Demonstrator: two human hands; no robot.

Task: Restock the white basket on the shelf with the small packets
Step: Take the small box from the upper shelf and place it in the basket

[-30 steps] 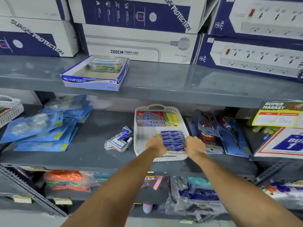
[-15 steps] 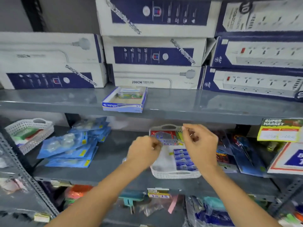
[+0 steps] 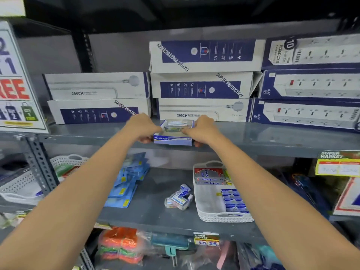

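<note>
On the upper shelf sits a blue-and-white Kangaro carton, open on top, with a clear plastic box inside. My left hand grips its left side and my right hand grips its right side. One shelf below stands the white basket, holding a row of small blue packets along its right side and red-and-silver boxes at its back. A loose heap of small packets lies on the shelf just left of the basket.
Stacked power-strip cartons stand right behind the Kangaro carton. Blue blister packs lie left of the heap. Another white basket is at far left beyond a shelf post. Price tags hang at right.
Both hands left the white basket on the lower shelf, rose to the upper shelf and took hold of the Kangaro carton. My view tilted upward.
</note>
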